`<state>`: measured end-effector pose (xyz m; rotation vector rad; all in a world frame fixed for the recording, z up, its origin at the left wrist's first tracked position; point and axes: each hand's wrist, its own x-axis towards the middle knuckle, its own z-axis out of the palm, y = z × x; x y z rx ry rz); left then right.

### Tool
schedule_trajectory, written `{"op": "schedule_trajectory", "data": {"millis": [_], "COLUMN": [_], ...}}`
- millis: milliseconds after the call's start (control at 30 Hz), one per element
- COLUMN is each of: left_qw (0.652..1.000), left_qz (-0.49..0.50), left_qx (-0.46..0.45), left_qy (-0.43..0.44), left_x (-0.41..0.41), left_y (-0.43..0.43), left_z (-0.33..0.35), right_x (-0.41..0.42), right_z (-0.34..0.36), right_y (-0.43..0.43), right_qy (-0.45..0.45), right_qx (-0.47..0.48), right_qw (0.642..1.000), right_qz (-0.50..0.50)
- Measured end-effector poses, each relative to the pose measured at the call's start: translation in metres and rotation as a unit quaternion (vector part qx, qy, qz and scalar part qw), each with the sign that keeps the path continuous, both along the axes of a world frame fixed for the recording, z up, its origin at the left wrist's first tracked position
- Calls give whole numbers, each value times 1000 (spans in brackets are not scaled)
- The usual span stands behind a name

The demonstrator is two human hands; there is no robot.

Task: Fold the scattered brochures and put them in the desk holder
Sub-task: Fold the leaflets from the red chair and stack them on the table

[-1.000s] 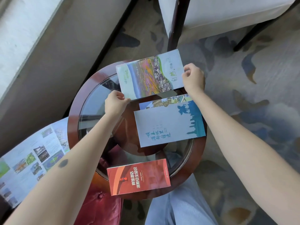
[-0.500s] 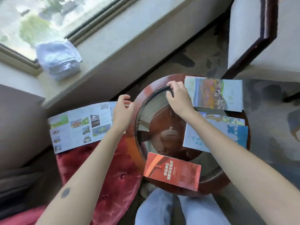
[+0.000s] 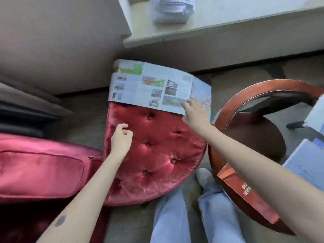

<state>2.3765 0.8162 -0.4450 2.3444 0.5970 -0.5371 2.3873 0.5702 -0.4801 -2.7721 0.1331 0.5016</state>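
A large unfolded brochure (image 3: 154, 85) with photos and text lies curved across the far edge of a red tufted cushion (image 3: 157, 155). My right hand (image 3: 195, 114) reaches over to the brochure's near right edge and pinches it, fingers on top of the page. My left hand (image 3: 121, 139) hovers over the cushion's left part with loosely curled fingers, holding nothing. A red folded brochure (image 3: 245, 193) overhangs the near rim of the round table. Pale blue folded brochures (image 3: 305, 160) lie at the right edge of the view. No desk holder is in view.
The round wooden table (image 3: 228, 109) with a glass top stands right of the cushion. A red padded bag (image 3: 40, 169) lies on the left. A folded white cloth (image 3: 172, 9) sits on the window ledge behind. My legs in jeans (image 3: 175, 216) are below.
The view swung left from the table to the cushion. My right hand left the table and took the unfolded brochure's edge. My left hand drew back from that brochure to above the cushion.
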Motion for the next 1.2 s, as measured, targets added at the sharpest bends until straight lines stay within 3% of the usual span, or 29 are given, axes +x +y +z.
{"op": "schedule_trajectory", "data": {"millis": [167,400,567,800,1000,1133,1200], "left_qw": [998,994,991,981,903,883,887], "left_qz": [42,60,66,78,257,315,330], "left_qx": [-2,-43,-78,-146,-317,-330,-311], "left_qy": [37,80,90,104,133,112,88], "left_x": [-34,-47,-40,-30,-7,-2,-2], "left_y": [45,59,55,22,-24,-32,-34], "left_z": [-35,-73,-87,-80,-66,-68,-68], "right_x": [10,40,48,34,-22,-60,-75], "right_z": [-59,-106,-114,-83,-35,-20,-25], "right_y": [23,24,22,42,96,103,97], "right_qy": [66,109,51,10,-22,-39,20], "right_qx": [-121,-177,-203,-127,-33,64,109], "right_qw": [989,977,975,988,997,995,990], "right_qz": [44,41,76,91,70,67,91]}}
